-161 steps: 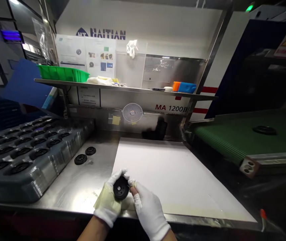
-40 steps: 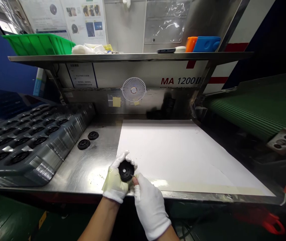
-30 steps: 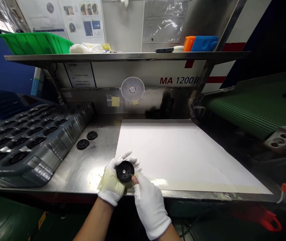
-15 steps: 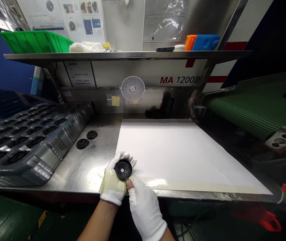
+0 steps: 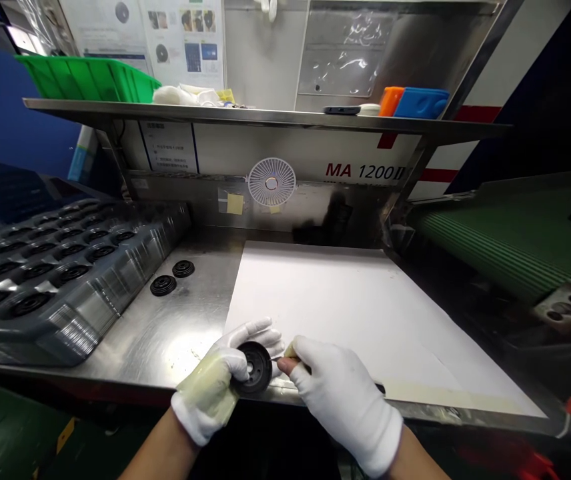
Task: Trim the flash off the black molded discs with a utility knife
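Stainless steel surface [image 5: 200,320], white paper sheet [image 5: 345,307] right of the grip. Head view: white-gloved left hand [image 5: 208,383] grips black round disc [image 5: 256,367] at front edge; white-gloved right hand [image 5: 343,400] just beside, narrow pinch, contents too small to tell.

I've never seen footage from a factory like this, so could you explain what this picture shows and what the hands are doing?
This view comes from a camera worn on a person's head, looking down at their own white-gloved hands at a steel counter. The left hand holds a round black part with a hole in its centre. The right hand reaches towards that part's edge with a bare fingertip; anything it holds is too small to tell. Two similar parts lie on the steel counter, beside a grey tray holding rows of them. A white sheet lies on the counter, and a green conveyor belt sits to the right.
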The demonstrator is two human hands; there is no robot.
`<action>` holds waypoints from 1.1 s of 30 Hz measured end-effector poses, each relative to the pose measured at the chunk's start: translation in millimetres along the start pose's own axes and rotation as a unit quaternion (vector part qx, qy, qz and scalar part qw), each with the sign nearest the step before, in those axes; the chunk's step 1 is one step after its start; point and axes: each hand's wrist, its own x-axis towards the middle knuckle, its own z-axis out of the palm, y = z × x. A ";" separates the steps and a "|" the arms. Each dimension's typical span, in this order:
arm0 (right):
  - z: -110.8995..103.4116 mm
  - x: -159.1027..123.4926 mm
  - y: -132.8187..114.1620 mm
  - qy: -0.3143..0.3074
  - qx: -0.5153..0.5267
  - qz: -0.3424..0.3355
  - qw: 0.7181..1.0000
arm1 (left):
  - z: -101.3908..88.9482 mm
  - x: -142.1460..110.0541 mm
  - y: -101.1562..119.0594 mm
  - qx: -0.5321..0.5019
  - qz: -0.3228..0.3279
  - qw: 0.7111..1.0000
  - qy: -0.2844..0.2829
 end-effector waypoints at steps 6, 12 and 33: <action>-16.0 0.0 -6.4 -0.091 0.007 -0.017 0.996 | 0.7 -0.6 2.0 0.038 -0.016 0.999 0.007; -32.0 -6.3 -0.8 -0.165 0.064 0.028 0.984 | 1.6 1.1 3.9 0.020 -0.036 0.999 0.004; -29.8 -1.2 -7.9 -0.131 0.017 0.041 0.990 | 4.1 -0.9 -1.5 0.127 -0.024 0.992 -0.010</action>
